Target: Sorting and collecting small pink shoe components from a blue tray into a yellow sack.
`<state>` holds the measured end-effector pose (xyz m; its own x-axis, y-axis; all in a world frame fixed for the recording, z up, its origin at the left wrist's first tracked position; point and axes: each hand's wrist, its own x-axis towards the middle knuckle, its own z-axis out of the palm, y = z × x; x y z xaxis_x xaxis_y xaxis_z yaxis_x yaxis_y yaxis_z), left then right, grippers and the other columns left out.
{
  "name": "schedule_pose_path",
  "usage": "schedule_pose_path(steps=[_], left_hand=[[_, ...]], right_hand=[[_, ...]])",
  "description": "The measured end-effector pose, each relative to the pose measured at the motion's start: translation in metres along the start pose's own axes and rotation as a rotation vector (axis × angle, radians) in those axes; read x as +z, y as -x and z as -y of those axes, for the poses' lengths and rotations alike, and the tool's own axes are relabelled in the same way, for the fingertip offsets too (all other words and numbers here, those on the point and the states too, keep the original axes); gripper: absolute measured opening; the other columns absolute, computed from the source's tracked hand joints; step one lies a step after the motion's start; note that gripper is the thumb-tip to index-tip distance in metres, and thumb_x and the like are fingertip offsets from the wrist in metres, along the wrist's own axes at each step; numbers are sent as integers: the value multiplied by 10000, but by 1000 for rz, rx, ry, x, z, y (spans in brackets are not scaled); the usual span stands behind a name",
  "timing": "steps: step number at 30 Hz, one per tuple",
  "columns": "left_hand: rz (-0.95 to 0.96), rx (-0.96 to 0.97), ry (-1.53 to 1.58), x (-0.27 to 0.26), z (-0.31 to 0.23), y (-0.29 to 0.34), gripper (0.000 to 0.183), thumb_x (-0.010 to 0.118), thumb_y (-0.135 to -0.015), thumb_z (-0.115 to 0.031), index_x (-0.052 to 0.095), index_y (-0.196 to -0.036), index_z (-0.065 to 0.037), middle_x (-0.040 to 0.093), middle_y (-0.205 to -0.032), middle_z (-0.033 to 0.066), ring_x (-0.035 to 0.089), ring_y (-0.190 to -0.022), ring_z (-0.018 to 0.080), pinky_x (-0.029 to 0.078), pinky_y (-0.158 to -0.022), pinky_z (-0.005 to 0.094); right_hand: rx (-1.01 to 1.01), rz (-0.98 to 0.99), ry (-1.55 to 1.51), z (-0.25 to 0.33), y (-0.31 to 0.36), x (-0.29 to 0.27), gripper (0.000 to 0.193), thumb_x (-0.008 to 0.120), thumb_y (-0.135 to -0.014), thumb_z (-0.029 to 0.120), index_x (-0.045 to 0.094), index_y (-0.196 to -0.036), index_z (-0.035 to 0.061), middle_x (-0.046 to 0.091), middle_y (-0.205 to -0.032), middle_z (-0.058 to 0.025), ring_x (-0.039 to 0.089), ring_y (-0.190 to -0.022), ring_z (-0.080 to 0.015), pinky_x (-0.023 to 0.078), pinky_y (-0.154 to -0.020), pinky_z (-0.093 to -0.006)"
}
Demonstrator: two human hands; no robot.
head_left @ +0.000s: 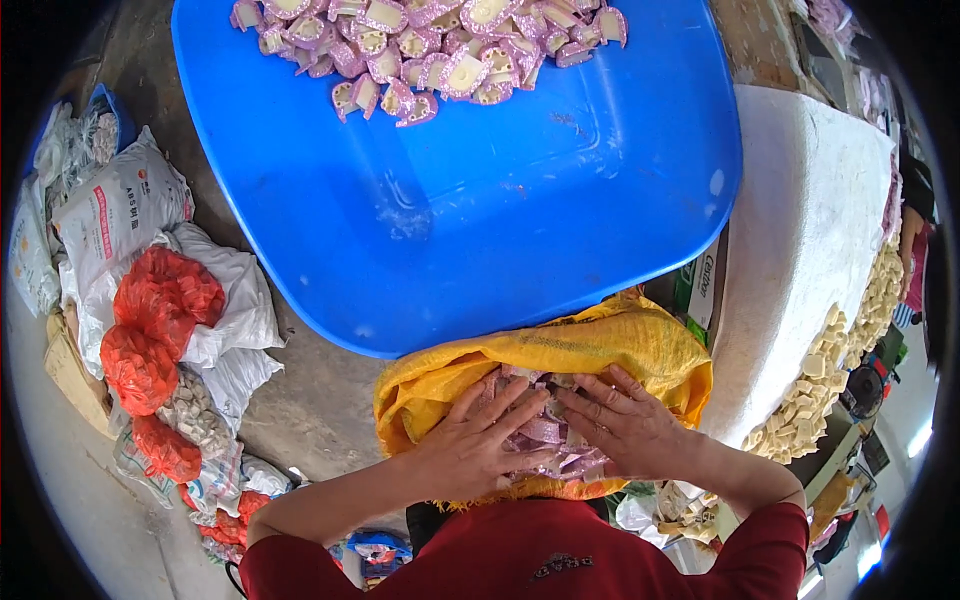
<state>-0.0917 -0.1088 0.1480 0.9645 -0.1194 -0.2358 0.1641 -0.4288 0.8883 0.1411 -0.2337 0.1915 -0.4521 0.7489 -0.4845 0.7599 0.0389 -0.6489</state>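
A person in a dark red shirt (pixel 530 555) has both forearms reaching forward over a yellow woven sack (pixel 630 335), whose mouth gapes open just in front of the chest. The left hand (pixel 490 430) lies palm down with its fingers spread, and the right hand (pixel 625 425) mirrors it, fingers angled inward. Both hands are open and rest on glittery pink pieces (pixel 540 432) inside the sack, which show in the gap between them; whether any are held under the palms cannot be told.

Just beyond the sack stands a large blue plastic tub (pixel 480 250), its near edge against or close to the sack's far rim. A green and white box (pixel 703 285) sits by the tub's near right corner. To the left, on the floor, are knotted red plastic bags (pixel 165 300) and a white printed sack (pixel 130 205). To the right spreads a white sheet (pixel 790 240), with cream-coloured blocks (pixel 810 390) heaped along its outer side. At the tub's far end lies a pile of pink-edged, cream-centred pieces (pixel 440 50). Another person (pixel 912 255) is partly visible at the far right.
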Motion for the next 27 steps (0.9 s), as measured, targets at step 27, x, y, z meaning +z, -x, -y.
schedule_pose_path(steps=[27], left_hand=[[-580,-510,-294,-69,223,-79,338,637,-745,-15,607,-1059,-138,502,-997,187,540,-959,379,485,-801,455]], right_hand=[[584,-460,-235,-186,-178,-16,649,627,-745,46,422,-1326,248,589,-1091,-175,600,-973,-392,498,-857,-474]])
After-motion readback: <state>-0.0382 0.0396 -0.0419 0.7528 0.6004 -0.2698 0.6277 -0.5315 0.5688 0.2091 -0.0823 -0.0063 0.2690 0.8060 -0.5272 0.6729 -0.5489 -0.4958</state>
